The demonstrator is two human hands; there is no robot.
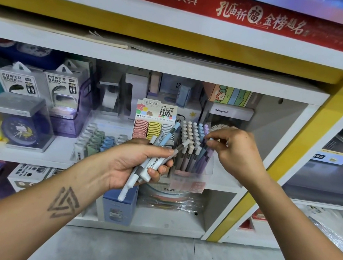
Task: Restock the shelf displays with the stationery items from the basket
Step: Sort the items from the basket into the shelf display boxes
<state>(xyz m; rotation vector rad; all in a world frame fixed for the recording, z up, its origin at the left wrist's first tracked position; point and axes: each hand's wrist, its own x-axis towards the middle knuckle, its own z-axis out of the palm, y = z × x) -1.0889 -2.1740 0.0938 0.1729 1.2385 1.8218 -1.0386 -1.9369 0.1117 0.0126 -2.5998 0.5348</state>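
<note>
Head view: left hand [137, 165] grips pens [158, 150]; right hand [234, 150] pinches racked pen [211, 139].

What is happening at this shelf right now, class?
A person is restocking pens. The left hand grips a bunch of pens, while the right hand pinches the top of one pen at the right of the clear pen display, which stands on the white shelf and looks nearly full.

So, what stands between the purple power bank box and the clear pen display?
In the head view: a clear tray of clips and a lead refill display.
</note>
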